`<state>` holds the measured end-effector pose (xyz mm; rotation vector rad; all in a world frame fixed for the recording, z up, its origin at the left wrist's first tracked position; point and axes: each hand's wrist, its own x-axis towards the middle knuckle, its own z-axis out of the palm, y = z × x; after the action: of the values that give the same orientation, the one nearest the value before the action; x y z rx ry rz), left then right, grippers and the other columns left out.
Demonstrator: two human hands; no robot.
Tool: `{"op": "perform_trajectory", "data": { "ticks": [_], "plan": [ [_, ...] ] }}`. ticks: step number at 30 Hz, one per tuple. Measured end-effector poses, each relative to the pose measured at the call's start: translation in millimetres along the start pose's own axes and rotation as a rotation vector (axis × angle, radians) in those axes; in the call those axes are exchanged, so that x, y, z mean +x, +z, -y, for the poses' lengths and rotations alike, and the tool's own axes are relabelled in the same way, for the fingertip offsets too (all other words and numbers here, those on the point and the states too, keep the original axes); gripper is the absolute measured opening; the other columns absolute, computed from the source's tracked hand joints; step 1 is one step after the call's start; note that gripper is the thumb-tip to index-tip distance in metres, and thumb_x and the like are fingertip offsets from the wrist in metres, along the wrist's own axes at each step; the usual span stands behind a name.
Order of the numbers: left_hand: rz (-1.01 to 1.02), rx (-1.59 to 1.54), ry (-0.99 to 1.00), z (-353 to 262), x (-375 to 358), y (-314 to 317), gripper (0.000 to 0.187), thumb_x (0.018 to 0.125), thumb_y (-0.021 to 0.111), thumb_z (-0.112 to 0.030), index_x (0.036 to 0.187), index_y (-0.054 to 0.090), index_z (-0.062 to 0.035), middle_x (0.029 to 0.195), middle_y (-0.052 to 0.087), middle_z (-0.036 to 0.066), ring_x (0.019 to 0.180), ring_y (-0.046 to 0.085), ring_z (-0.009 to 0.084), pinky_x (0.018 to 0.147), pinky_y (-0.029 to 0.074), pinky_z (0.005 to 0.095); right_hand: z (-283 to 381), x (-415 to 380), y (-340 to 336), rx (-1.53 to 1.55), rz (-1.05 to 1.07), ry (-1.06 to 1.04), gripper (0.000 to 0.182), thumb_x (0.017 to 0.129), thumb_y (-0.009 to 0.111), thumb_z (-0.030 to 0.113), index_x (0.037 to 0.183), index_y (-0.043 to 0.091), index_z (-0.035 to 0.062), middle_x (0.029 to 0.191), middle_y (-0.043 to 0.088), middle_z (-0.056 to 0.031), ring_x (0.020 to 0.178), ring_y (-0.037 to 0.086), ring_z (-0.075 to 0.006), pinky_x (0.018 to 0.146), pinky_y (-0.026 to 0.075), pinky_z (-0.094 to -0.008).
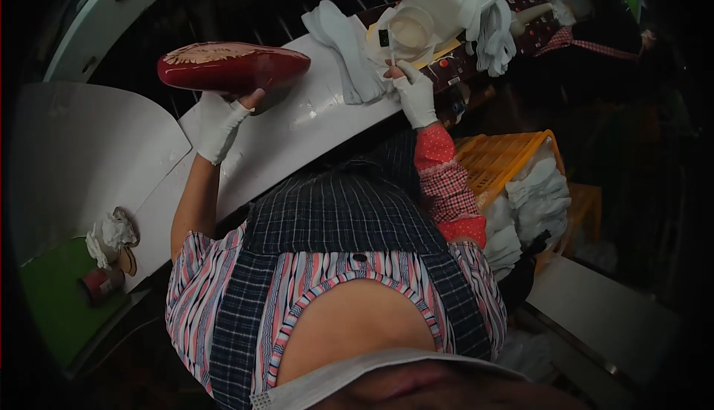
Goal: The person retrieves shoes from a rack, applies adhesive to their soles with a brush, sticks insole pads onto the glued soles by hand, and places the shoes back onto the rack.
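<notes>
At the far left a crumpled white rag lies on the bench by a small red tin on a green mat. My left hand, in a white glove, is raised above the white worktop and closed around the underside of a glossy red shoe, which lies level with its sole up and pale patches showing on it. A white cloth is draped on the worktop between my hands. My right hand, also gloved, pinches a thin stick whose tip dips into a round clear cup of pale liquid. Behind the cup hang white gloves. To the right sits a yellow crate beside stacked white pieces.
</notes>
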<state>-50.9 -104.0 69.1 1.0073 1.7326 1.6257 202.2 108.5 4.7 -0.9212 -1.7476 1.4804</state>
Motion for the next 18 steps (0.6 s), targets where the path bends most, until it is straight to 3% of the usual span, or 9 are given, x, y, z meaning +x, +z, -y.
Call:
{"op": "perform_trajectory", "data": {
  "ticks": [3, 4, 6, 7, 8, 10, 11, 14, 18],
  "plan": [
    [0.021, 0.143, 0.082, 23.1, -10.8, -2.9, 0.065, 0.065, 0.080, -0.019, 0.120, 0.049, -0.0023, 0.113, 0.057, 0.011, 0.099, 0.058, 0.0211, 0.085, 0.049, 0.0326, 8.3, 0.2, -17.5, -0.241, -0.007, -0.003, 0.030, 0.089, 0.057, 0.018, 0.109, 0.060, -0.0040, 0.085, 0.065, -0.0085, 0.074, 0.056, -0.0104, 0.066, 0.045, -0.0241],
    [0.024, 0.141, 0.072, 25.6, -12.3, -2.5, 0.065, 0.065, 0.080, -0.019, 0.120, 0.049, -0.0023, 0.113, 0.057, 0.011, 0.099, 0.058, 0.0211, 0.085, 0.049, 0.0326, 11.9, 1.0, -23.4, -0.374, -0.027, -0.089, 0.032, 0.087, 0.057, 0.017, 0.110, 0.057, -0.0055, 0.086, 0.065, -0.0132, 0.078, 0.060, -0.0159, 0.069, 0.047, -0.0275],
    [0.045, 0.163, 0.028, 28.6, -14.7, -1.2, 0.068, 0.064, 0.081, -0.020, 0.121, 0.048, -0.0032, 0.116, 0.057, 0.011, 0.104, 0.056, 0.0230, 0.090, 0.047, 0.0341, 12.0, 9.4, -39.0, -0.545, -0.015, -0.057, 0.032, 0.085, 0.057, 0.018, 0.111, 0.055, -0.0022, 0.088, 0.065, -0.0170, 0.082, 0.063, -0.0242, 0.073, 0.048, -0.0318],
    [0.047, 0.161, 0.023, 30.4, -15.9, -0.4, 0.068, 0.064, 0.081, -0.020, 0.121, 0.048, -0.0032, 0.116, 0.057, 0.011, 0.104, 0.056, 0.0230, 0.090, 0.047, 0.0341, 16.9, 9.9, -41.7, -0.482, -0.048, -0.008, 0.031, 0.084, 0.055, 0.018, 0.111, 0.055, 0.0028, 0.091, 0.064, -0.0185, 0.085, 0.063, -0.0314, 0.074, 0.048, -0.0356],
    [0.051, 0.173, 0.025, 31.8, -17.0, -3.2, 0.069, 0.064, 0.081, -0.020, 0.122, 0.048, -0.0034, 0.115, 0.057, 0.011, 0.104, 0.056, 0.0229, 0.090, 0.047, 0.0339, 20.3, 12.5, -43.5, -0.485, -0.047, -0.003, 0.031, 0.084, 0.055, 0.018, 0.111, 0.055, 0.0028, 0.091, 0.064, -0.0185, 0.085, 0.063, -0.0314, 0.074, 0.048, -0.0356],
    [0.054, 0.176, 0.031, 33.3, -21.0, -4.4, 0.070, 0.063, 0.082, -0.021, 0.123, 0.047, -0.0037, 0.115, 0.057, 0.011, 0.104, 0.056, 0.0227, 0.090, 0.047, 0.0338, 28.8, 20.1, -50.5, -0.875, -0.081, -0.055, 0.029, 0.084, 0.056, 0.013, 0.111, 0.057, 0.0042, 0.087, 0.064, -0.0138, 0.078, 0.063, -0.0243, 0.071, 0.047, -0.0310],
    [0.040, 0.168, 0.055, 32.8, -23.6, -3.5, 0.070, 0.064, 0.081, -0.021, 0.122, 0.047, -0.0034, 0.115, 0.057, 0.011, 0.104, 0.056, 0.0224, 0.090, 0.047, 0.0338, 35.4, 22.0, -50.8, -0.954, -0.084, -0.040, 0.028, 0.083, 0.055, 0.015, 0.110, 0.058, 0.0080, 0.091, 0.064, -0.0155, 0.083, 0.062, -0.0299, 0.073, 0.048, -0.0356],
    [0.011, 0.084, 0.075, 32.6, -24.8, 12.1, 0.069, 0.065, 0.081, -0.021, 0.122, 0.048, -0.0026, 0.114, 0.057, 0.011, 0.103, 0.056, 0.0222, 0.089, 0.047, 0.0334, 36.5, 35.7, -63.8, -1.113, -0.091, -0.073, 0.024, 0.084, 0.051, 0.020, 0.105, 0.061, 0.0118, 0.095, 0.064, -0.0140, 0.087, 0.061, -0.0329, 0.076, 0.048, -0.0401],
    [-0.031, -0.031, -0.007, 26.1, -26.4, 19.9, 0.069, 0.065, 0.082, -0.023, 0.120, 0.048, -0.0004, 0.111, 0.057, 0.011, 0.100, 0.057, 0.0221, 0.086, 0.047, 0.0317, 40.7, 52.8, -70.5, -1.282, -0.006, -0.025, 0.025, 0.084, 0.050, 0.020, 0.104, 0.063, 0.0154, 0.096, 0.064, -0.0120, 0.088, 0.061, -0.0318, 0.077, 0.049, -0.0402]
  ]
}}
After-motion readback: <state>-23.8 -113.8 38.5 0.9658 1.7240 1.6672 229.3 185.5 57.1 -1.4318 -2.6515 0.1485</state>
